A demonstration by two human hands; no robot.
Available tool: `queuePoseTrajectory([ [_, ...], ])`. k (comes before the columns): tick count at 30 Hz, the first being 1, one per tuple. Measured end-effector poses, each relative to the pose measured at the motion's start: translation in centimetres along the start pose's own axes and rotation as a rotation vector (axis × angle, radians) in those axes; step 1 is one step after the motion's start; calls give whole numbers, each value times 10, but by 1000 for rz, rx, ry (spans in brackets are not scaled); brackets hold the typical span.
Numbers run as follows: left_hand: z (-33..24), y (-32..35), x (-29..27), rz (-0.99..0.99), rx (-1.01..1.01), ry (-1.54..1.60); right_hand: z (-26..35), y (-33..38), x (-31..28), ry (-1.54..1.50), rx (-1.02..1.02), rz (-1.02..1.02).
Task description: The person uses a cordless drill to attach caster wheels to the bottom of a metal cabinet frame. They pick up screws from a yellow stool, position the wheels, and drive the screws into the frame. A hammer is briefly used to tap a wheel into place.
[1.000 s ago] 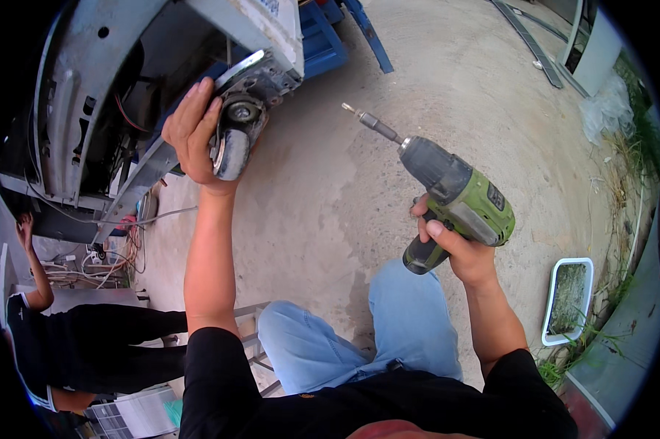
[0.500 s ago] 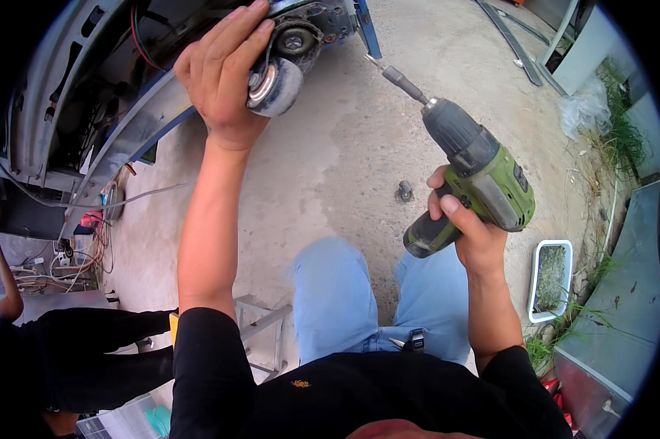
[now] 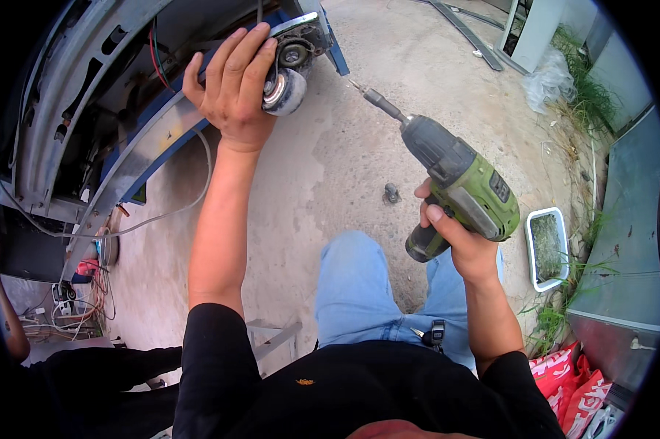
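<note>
Here the right hand clenches the handle of a green cordless drill at centre right, its long axis slanting so the bit points up-left toward a caster wheel. The left hand grasps that wheel at upper left. Red-and-white printed bags lie lower right.

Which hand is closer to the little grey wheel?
Left. The left hand wraps over the small grey caster wheel. The right hand is far off, lower right, holding the green cordless drill.

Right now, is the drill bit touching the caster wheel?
Apart. The head view shows bare concrete between the drill bit tip and the caster wheel, which the left hand covers.
</note>
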State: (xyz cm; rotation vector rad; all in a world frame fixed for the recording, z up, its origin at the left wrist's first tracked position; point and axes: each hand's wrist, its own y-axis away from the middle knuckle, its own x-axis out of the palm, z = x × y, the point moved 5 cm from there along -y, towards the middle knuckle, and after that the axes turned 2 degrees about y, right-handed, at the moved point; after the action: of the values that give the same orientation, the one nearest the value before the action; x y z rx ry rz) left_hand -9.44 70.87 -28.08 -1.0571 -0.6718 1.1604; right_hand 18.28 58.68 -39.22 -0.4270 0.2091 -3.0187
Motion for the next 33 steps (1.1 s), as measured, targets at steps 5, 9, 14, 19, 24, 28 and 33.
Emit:
queuePoseTrajectory([
  [5, 1, 2, 0, -4, -36, 65, 13, -7, 19, 75, -48, -5],
  [9, -2, 1, -2, -11, -26, 54, 15, -9, 24, 61, -54, 17],
  [14, -2, 2, 3, -50, -28, 12, 9, -5, 22, 72, -53, 6],
  [19, -3, -1, 4, -58, -21, -4, 18, -7, 25, 178, -97, -61],
  [24, -1, -1, 4, -27, -30, -2, 33, -20, 40, 338, -328, -110],
  [28, -3, -1, 3, -8, -41, 4, 40, -30, 51, 411, -405, -122],
  [33, -2, 0, 4, -18, -43, 8, 52, -39, 61, 522, -482, -108],
])
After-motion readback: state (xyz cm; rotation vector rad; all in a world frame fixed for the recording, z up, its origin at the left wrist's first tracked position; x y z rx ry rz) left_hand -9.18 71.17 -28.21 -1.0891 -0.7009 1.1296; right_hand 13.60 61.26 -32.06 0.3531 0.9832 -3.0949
